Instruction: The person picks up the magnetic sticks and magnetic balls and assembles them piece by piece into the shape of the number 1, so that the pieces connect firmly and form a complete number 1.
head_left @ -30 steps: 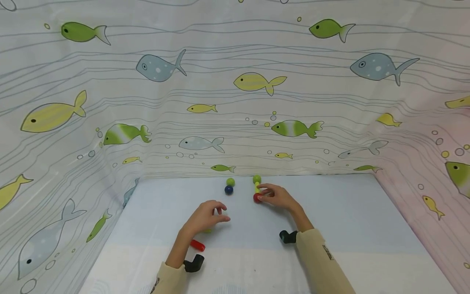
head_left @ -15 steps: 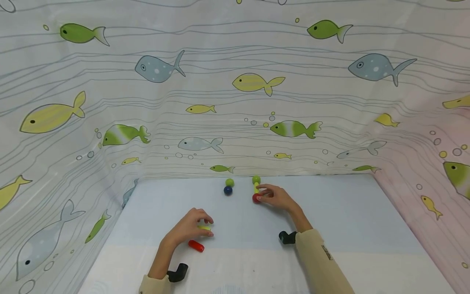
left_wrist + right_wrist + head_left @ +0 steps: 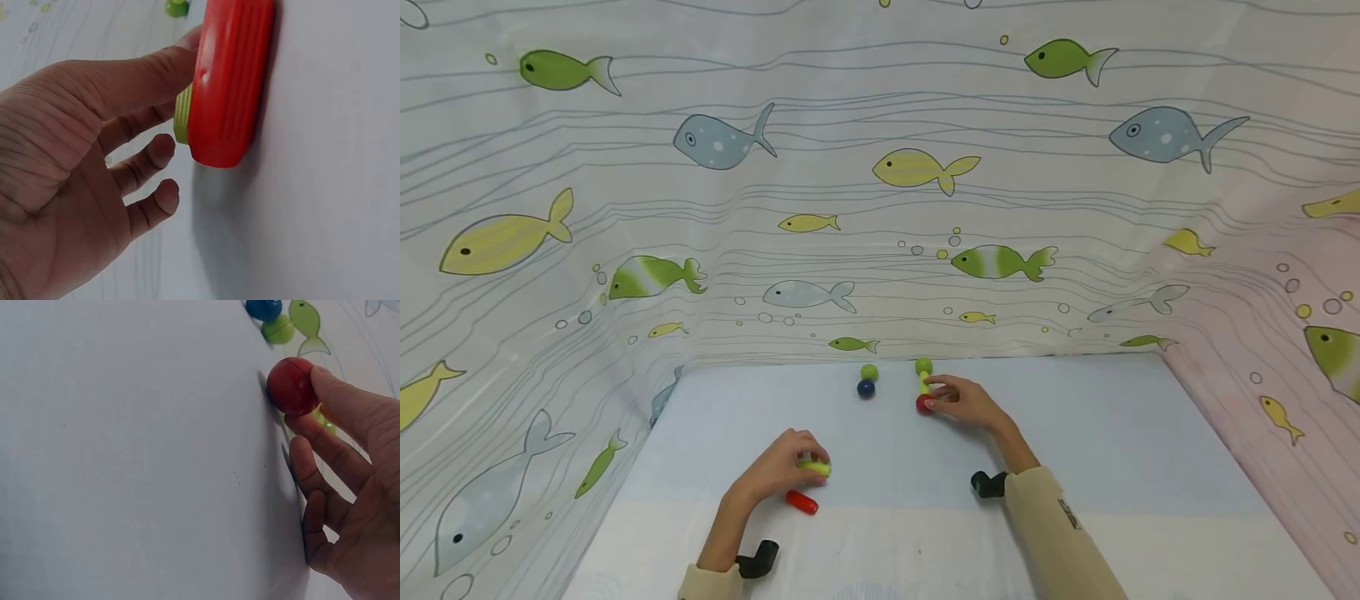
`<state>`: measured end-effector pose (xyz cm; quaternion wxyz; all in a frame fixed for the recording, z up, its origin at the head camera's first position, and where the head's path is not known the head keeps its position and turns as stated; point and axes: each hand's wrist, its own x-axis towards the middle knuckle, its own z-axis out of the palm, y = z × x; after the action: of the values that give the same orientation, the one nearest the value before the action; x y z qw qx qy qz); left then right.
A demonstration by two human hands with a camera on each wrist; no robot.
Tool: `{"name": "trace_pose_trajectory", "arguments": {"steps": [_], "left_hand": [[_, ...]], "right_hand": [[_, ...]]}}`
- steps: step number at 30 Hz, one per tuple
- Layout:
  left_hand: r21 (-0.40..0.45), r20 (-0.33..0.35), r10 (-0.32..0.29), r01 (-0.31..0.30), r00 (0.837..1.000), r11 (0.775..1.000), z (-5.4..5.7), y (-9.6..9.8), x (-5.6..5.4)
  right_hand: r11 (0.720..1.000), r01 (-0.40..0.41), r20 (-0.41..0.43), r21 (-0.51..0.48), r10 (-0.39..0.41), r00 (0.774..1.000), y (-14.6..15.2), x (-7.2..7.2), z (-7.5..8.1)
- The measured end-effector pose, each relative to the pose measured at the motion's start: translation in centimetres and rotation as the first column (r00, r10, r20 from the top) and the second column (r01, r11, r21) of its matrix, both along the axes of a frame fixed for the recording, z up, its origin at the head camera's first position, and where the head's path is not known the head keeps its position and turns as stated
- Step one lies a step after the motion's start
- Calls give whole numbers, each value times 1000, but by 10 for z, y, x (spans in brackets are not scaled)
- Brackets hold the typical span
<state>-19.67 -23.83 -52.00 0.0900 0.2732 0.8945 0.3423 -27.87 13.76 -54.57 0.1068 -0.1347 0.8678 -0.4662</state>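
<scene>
Fish-print sheeting (image 3: 880, 267) stood behind a pale tabletop (image 3: 1150, 450); dial read from the person's side, twelve at the back.

Item: red rod (image 3: 802, 502), lay at eight.

Item: yellow rod (image 3: 818, 469), at nine, was pinched between thumb and fingers of the left hand (image 3: 778, 467). It looked light, stiff, ridged for purchase; the middle seemed the best hold. That hand pointed toward two, spare fingers loosely curled.

Item: red ball (image 3: 289, 387), at one, was pinched by thumb and forefinger of the right hand (image 3: 970, 403). It looked hard, glossy, liable to slip; its widest part suited a grip. That hand pointed toward ten.

Item: blue ball (image 3: 866, 389), near twelve, green ball (image 3: 869, 372) just behind.

Item: yellow stick (image 3: 923, 382), ran beyond the red ball to a lime ball (image 3: 923, 367); whether joined, I couldn't tell.
</scene>
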Motion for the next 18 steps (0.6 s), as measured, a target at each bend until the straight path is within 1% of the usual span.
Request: {"name": "trace_pose_trajectory", "arguments": {"steps": [6, 10, 13, 18], "left_hand": [[14, -7, 12, -12, 1000, 1000, -3, 0, 1], [14, -14, 15, -15, 1000, 1000, -5, 3, 0], [4, -10, 33, -33, 999, 999, -6, 6, -1], [-16, 14, 74, -74, 997, 997, -4, 13, -1]], "right_hand": [[1000, -6, -6, -1, 6, 1000, 0, 1, 0], [1000, -3, -15, 4, 3, 1000, 2, 0, 0], [1000, -22, -22, -5, 22, 1000, 3, 0, 1], [999, -35, -18, -20, 35, 999, 1, 0, 2]]}}
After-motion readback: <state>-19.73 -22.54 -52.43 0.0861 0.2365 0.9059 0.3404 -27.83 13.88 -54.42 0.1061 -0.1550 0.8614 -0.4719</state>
